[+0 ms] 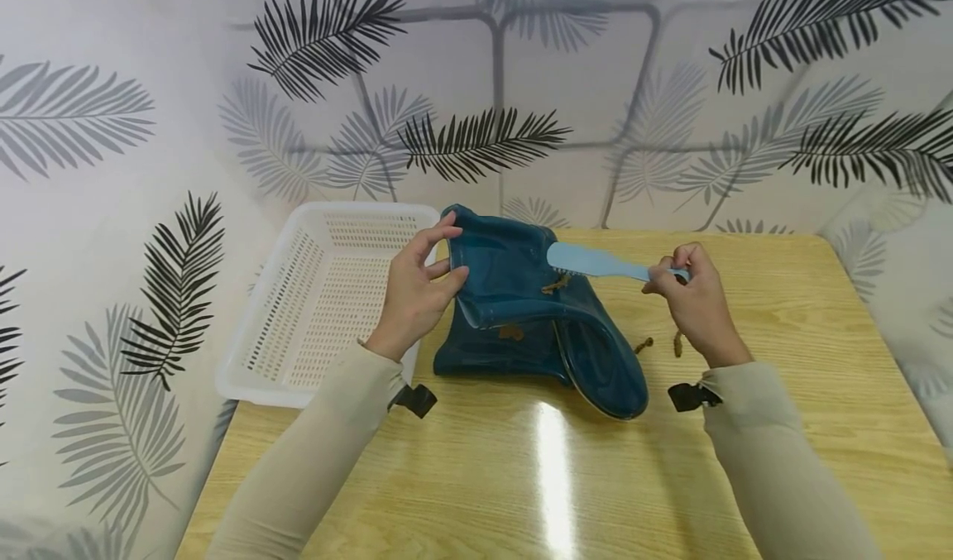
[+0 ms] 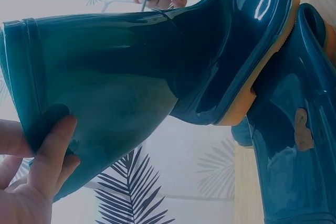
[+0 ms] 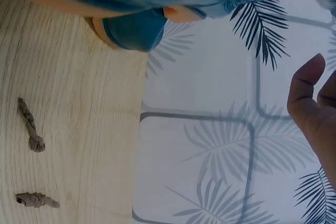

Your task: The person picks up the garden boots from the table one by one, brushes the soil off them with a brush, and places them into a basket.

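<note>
A glossy dark teal rain boot (image 1: 500, 266) is held off the table by my left hand (image 1: 420, 287), which grips the top edge of its shaft. In the left wrist view the fingers (image 2: 52, 156) lie on that shaft, and an orange sole (image 2: 239, 106) shows. My right hand (image 1: 696, 303) pinches the handle of a light blue brush (image 1: 584, 260). The bristles face down at the boot, beside a brown smear (image 1: 557, 284); contact cannot be told. A second teal boot (image 1: 487, 357) lies below on its side, bearing a brown patch (image 2: 302, 129). The right wrist view does not show the brush.
A white perforated plastic basket (image 1: 249, 378) stands left of the boots. Small brown mud-like lumps (image 3: 31, 124) lie on the wooden table (image 1: 804, 312) to the right. A wall with leaf prints (image 1: 551, 80) rises behind the table.
</note>
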Demonstrator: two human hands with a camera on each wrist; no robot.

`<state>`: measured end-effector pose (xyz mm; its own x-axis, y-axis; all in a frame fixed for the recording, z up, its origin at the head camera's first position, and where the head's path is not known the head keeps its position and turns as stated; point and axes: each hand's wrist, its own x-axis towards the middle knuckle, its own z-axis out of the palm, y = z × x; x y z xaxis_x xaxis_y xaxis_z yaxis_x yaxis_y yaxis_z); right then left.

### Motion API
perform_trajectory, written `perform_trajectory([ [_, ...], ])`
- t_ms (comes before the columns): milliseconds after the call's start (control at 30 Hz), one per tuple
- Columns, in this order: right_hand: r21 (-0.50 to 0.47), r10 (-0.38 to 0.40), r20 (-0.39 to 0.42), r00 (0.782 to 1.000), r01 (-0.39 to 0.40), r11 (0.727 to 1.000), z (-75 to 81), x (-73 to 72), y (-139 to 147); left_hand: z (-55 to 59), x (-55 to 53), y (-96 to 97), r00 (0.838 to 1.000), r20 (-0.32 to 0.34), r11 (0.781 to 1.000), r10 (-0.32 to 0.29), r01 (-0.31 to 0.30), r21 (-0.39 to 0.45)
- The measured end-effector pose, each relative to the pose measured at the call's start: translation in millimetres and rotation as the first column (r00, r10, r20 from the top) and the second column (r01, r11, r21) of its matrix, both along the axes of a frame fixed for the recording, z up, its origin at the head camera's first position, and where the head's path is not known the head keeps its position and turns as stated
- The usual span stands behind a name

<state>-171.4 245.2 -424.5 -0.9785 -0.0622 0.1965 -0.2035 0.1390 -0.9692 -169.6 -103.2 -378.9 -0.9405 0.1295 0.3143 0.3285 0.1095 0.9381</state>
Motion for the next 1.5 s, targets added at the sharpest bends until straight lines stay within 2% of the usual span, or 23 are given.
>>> perform_trajectory([
  [100, 0.032, 0.076, -0.008, 0.997, -0.076, 0.997, -0.2, 0.9, -4, -0.1, 0.2, 0.6, 1.0, 0.014, 1.0, 0.0, 0.0, 0.004],
  [167, 0.103, 0.105, -0.018, 0.994, -0.103, 0.989, -2.0, 1.0, -4, -0.3, 0.3, 1.1, 1.0, 0.021, 1.0, -0.002, 0.002, 0.009],
  [267, 0.204, 0.097, -0.05, 0.994, -0.085, 0.975, -5.6, 0.3, -1, -1.1, 0.1, 1.8, 1.0, 0.029, 1.0, -0.005, 0.005, 0.012],
  [400, 0.261, 0.058, -0.103, 0.993, -0.029, 0.965, -8.2, -1.4, 4, -2.1, 0.0, 1.5, 0.999, 0.037, 1.0, -0.001, 0.001, 0.006],
  [467, 0.254, 0.046, -0.122, 0.992, -0.013, 0.967, -7.6, -1.5, 6, -2.3, -0.2, 0.8, 1.0, 0.03, 1.0, -0.002, 0.002, 0.009],
  [667, 0.133, -0.012, -0.097, 0.995, 0.024, 0.991, -7.1, -0.4, 5, -2.4, -0.4, -1.1, 1.0, -0.003, 1.0, -0.006, 0.006, 0.009],
  [800, 0.075, 0.017, -0.075, 0.997, -0.012, 0.997, -5.8, 1.6, -1, -2.6, 0.0, -0.6, 1.0, 0.011, 1.0, -0.009, 0.009, 0.016],
  [900, 0.098, 0.083, -0.065, 0.994, -0.076, 0.992, -6.9, 2.5, -7, -2.2, 0.3, 0.2, 1.0, 0.017, 1.0, -0.011, 0.011, 0.022],
  [1033, 0.17, 0.119, -0.066, 0.991, -0.106, 0.98, -10.9, 3.5, -7, -2.7, 0.1, 1.4, 1.0, 0.012, 1.0, -0.015, 0.014, 0.023],
  [1233, 0.211, 0.079, -0.074, 0.994, -0.062, 0.975, -14.8, 1.5, 3, -5.5, 0.8, 2.0, 1.0, 0.01, 0.999, -0.023, 0.023, 0.032],
  [1500, 0.144, -0.002, -0.11, 0.994, 0.018, 0.989, -6.0, -1.1, 2, -3.9, 0.8, 0.7, 1.0, 0.01, 0.999, -0.025, 0.024, 0.034],
])
